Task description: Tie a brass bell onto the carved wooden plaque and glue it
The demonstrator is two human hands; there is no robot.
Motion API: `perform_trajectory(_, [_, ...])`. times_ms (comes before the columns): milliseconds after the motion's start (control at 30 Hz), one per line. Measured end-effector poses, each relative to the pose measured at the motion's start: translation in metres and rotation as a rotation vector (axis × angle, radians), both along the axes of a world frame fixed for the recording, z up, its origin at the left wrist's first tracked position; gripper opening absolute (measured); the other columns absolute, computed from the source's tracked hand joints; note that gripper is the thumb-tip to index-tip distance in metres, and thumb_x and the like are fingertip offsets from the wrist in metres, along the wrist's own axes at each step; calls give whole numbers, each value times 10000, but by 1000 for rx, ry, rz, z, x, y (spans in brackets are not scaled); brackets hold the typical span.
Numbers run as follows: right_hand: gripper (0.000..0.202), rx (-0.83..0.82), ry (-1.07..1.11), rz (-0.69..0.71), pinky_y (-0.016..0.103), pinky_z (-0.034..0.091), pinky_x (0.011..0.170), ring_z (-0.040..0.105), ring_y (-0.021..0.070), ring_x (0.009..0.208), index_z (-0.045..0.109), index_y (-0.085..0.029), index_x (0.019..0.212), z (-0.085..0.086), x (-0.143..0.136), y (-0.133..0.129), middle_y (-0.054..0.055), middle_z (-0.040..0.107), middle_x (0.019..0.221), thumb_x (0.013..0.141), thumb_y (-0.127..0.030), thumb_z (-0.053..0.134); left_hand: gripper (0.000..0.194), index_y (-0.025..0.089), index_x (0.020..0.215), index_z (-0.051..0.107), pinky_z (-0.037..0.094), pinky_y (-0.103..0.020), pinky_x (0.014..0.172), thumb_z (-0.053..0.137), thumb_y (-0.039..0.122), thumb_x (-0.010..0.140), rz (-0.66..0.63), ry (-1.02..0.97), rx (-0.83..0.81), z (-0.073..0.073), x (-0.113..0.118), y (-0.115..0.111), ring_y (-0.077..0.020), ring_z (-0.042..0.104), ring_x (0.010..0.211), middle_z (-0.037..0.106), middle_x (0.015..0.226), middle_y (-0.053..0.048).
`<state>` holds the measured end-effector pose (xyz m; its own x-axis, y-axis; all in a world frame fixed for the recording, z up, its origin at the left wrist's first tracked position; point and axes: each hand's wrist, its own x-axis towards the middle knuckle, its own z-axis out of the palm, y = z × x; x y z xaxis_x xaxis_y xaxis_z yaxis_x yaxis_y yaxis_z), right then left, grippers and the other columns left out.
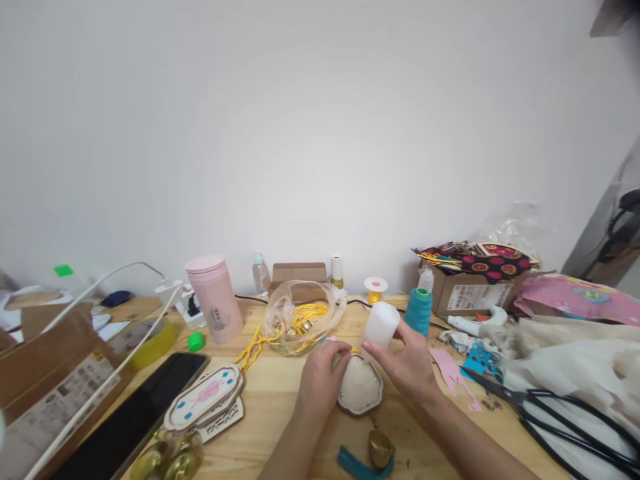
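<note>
My right hand (409, 363) is wrapped round a white, translucent cylinder-shaped bottle (381, 324), tipped over a scalloped pale ornament (360, 387) on the table. The bottle's lower end is partly behind my thumb. At the ornament's upper left edge my left hand (324, 373) is closed in a pinch. A bit of yellow cord (355, 351) shows beside its fingertips; whether they grip the cord or the ornament's rim is hidden. Below the ornament lie a brass bell (381, 448) and a teal ribbon (363, 465).
Finished-looking ornaments (205, 397), brass bells (167, 457) and a phone (135, 413) lie left. Behind are a pink tumbler (215, 300) and a plastic bag (305, 320) with yellow cords. A teal thread cone (419, 312) stands close to my right hand; black scissors (530, 398) lie right.
</note>
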<state>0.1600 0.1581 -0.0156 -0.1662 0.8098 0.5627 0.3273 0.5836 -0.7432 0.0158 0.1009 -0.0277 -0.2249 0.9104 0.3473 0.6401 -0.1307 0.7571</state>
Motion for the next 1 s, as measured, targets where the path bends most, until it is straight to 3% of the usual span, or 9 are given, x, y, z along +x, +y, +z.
perform_trajectory(600, [303,3,-3,-12,307,417,578,557,209,642,595,-181,787,0,-1,1,49,631,710,576,-394,643,164,193,765,631,423,-296,695,480,223,711,-39,-6,-36,-5,-2,1,-187,570,749,648,773,-50])
perform_trajectory(900, [312,-17,12,-57,309,425,568,555,206,630,578,-172,771,3,0,0,49,618,688,569,-401,643,151,195,755,628,421,-296,714,486,207,705,-26,-10,-31,-6,-2,1,-184,573,760,653,776,-43])
perform_trajectory(1000, [313,-35,106,-85,305,430,568,555,200,630,566,-168,795,4,2,-1,48,615,704,579,-383,638,152,196,757,628,423,-299,729,485,204,708,-18,-14,-22,-4,-2,0,-182,573,768,655,778,-40])
